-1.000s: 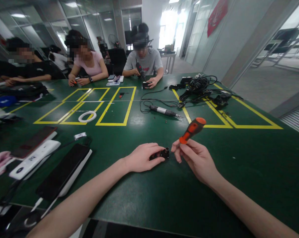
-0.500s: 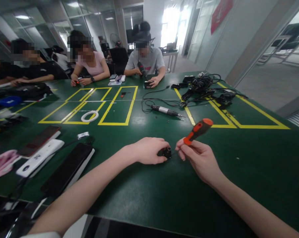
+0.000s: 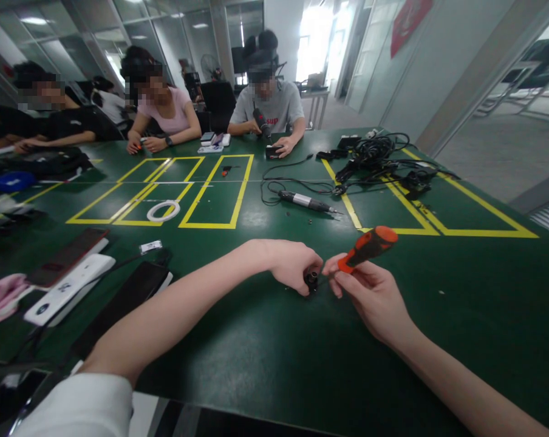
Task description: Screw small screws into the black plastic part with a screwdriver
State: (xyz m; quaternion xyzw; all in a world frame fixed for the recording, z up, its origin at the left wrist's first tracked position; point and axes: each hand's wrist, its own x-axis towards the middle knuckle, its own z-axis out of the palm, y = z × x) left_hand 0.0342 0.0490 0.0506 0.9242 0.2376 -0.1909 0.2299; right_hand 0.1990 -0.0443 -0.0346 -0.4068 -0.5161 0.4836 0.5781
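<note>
My left hand (image 3: 295,266) is closed around a small black part (image 3: 311,280) with a round brass-coloured piece on top, low over the green table (image 3: 238,364). What kind of part it is, I cannot make out, since the fingers cover much of it. A screwdriver (image 3: 369,247) with an orange and black handle is pinched in my right hand (image 3: 368,291). Its handle tilts up to the right, and the thin shaft points down left at the black part. Whether the tip touches the part is too small to tell.
Beyond my hands lies a corded electric screwdriver (image 3: 308,201). Tangled black cables (image 3: 370,161) are heaped at the back right. A white tape ring (image 3: 163,210), a white power strip (image 3: 69,290) and a black phone-like slab (image 3: 124,303) lie left. Co-workers (image 3: 268,103) sit across the table.
My left hand has turned at the wrist and shifted slightly right with the black part, its arm raised more. The screwdriver's handle has tipped a little lower to the right.
</note>
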